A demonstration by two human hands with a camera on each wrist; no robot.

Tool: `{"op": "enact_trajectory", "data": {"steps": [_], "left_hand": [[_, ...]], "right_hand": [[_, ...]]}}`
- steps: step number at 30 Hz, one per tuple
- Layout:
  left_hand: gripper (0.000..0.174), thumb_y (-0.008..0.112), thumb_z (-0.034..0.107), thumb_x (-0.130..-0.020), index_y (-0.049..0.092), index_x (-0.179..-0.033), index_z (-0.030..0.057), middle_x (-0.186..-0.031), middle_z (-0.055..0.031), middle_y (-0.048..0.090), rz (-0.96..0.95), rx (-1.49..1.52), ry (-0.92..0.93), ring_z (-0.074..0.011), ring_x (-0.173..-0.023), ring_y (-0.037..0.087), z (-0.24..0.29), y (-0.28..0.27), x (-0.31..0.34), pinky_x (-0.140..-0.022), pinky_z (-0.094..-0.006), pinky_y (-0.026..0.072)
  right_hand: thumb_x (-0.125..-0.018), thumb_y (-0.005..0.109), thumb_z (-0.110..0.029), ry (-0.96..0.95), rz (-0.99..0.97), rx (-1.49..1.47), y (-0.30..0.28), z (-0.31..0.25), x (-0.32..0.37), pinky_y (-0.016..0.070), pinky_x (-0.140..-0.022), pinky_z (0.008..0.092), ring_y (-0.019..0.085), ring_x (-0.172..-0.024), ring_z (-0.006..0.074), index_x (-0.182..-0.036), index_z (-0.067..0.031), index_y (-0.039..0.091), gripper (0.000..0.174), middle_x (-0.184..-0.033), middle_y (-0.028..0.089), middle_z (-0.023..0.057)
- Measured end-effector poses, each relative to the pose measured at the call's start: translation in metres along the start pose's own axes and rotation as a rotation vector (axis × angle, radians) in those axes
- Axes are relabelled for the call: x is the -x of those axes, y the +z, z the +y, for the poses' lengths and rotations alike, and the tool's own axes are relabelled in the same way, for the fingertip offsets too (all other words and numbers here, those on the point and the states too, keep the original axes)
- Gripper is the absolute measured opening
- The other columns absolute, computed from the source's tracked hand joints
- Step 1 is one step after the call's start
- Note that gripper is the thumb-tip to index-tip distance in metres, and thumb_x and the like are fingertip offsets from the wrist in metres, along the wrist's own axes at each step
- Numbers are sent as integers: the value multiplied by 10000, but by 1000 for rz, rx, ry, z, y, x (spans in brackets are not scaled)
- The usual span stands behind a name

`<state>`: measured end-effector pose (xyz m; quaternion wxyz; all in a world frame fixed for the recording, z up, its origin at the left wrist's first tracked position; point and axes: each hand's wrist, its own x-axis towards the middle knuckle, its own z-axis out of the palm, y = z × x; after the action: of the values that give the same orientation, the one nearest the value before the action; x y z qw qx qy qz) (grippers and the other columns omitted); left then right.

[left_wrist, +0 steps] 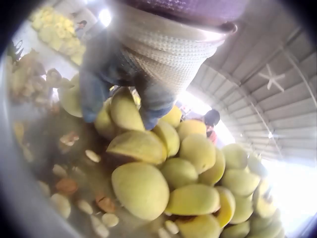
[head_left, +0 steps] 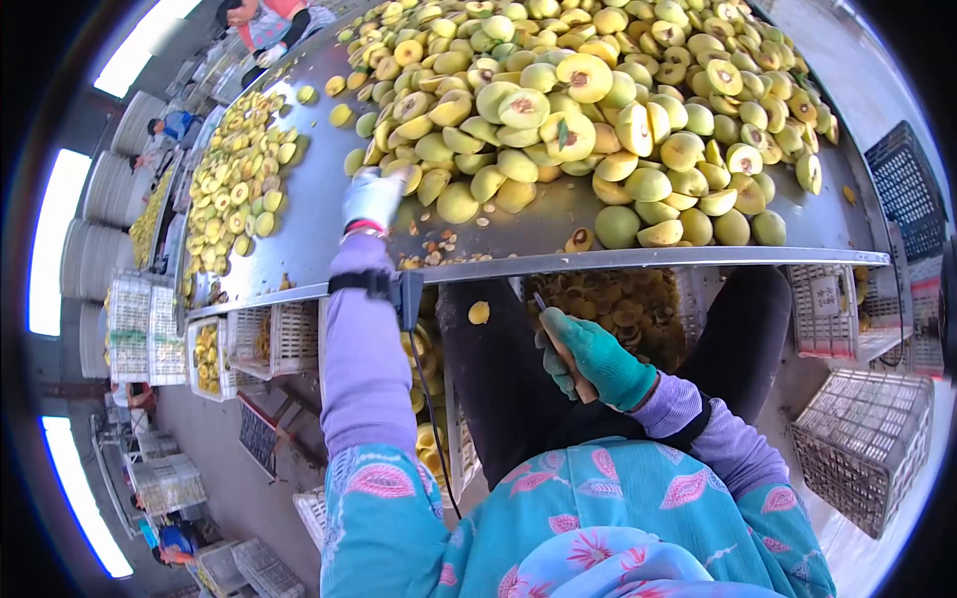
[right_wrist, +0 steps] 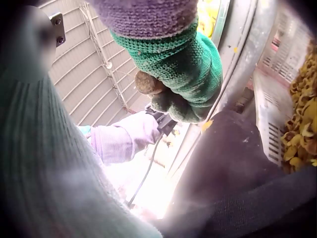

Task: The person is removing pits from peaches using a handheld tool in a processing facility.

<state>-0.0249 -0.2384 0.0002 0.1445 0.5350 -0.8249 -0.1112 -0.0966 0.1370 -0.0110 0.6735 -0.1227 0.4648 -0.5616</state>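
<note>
My left hand (head_left: 374, 199), in a white glove with blue-grey fingers, reaches into the near left edge of a heap of halved yellow-green stone fruit (head_left: 518, 110). In the left wrist view its fingers point down and spread on either side of a fruit half (left_wrist: 126, 109). Loose pale kernels (left_wrist: 92, 155) and brown shell bits lie on the metal just beside it. Over my lap my right hand (head_left: 603, 364), in a green knit glove, grips the wooden handle of a knife (head_left: 568, 349). The knife's short metal blade points up toward the table edge. The right wrist view shows the handle's butt end (right_wrist: 147, 83).
The metal table (head_left: 478, 267) has a raised front rim over my knees. A smaller pile of fruit pieces (head_left: 234, 179) lies at its left. Below stands a crate of brown-yellow pieces (head_left: 623, 309). Plastic crates (head_left: 865, 448) flank both sides. A cable (head_left: 429, 399) hangs from my left wrist.
</note>
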Motion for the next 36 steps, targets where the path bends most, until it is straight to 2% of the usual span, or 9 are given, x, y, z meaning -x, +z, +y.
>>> {"op": "enact_trajectory", "data": {"steps": [4,6,8,10,12,17,24,32,36], "left_hand": [[581,769,296,-681,572,-1117,-33,-981,-176,672,85,171,155,-276,-851,659,28,-17,27,-714,-333,519],[410,736,163,-715,611,-1076,13,-883,-96,662,-51,725,35,-165,-723,652,26,-31,62,-527,-274,522],[320,689,117,-767,627,-1063,13,-923,-98,656,-142,1048,17,-172,-797,652,31,-43,111,-607,-282,537],[274,617,59,-833,608,-1083,-56,-989,-104,631,186,372,711,-156,-877,618,22,-30,151,-785,-280,516],[252,593,80,-873,609,-1094,-40,-1038,-126,622,-268,1465,25,-196,-904,624,43,-10,186,-817,-294,508],[220,567,126,-911,631,-1052,-30,-990,-69,642,126,586,591,-140,-881,609,82,0,224,-783,-261,483],[204,567,161,-921,659,-995,-4,-888,-12,641,-19,1311,-56,-66,-787,540,110,12,245,-722,-215,432],[252,507,188,-954,619,-1040,-19,-953,-73,668,11,1045,260,-135,-802,633,99,22,237,-728,-261,513],[277,559,163,-916,559,-1118,-26,-1020,-116,653,-159,1337,130,-170,-850,643,97,25,240,-781,-287,518]], "right_hand": [[-928,480,-477,-168,145,224,6,-28,6,405,-416,257,501,-447,128,-911,-64,544,418,-594,525,40],[-923,514,-430,-359,209,384,12,-36,-6,431,-447,302,532,-467,184,-917,-60,542,372,-612,551,84],[-916,549,-378,-643,232,579,22,-37,-19,457,-487,358,570,-499,264,-916,-54,532,325,-640,577,142],[-898,582,-330,-757,307,649,37,-34,-28,464,-521,404,593,-579,330,-920,-51,516,287,-684,588,177],[-882,609,-297,-792,383,675,39,-34,-28,465,-540,430,607,-645,371,-925,-54,502,268,-704,592,192],[-783,702,-232,-879,560,783,18,-28,-24,466,-560,434,602,-677,383,-937,-42,494,321,-708,586,184],[-737,702,-179,-765,357,504,2,-24,-35,467,-593,425,593,-699,394,-893,0,533,291,-773,594,207],[-847,659,-300,-604,223,823,-8,-1,10,453,-581,427,585,-699,415,-896,-3,538,324,-774,598,233],[-931,555,-254,-1013,572,813,-11,17,-11,364,-428,444,521,-511,388,-817,-29,519,255,-554,501,185]]}}
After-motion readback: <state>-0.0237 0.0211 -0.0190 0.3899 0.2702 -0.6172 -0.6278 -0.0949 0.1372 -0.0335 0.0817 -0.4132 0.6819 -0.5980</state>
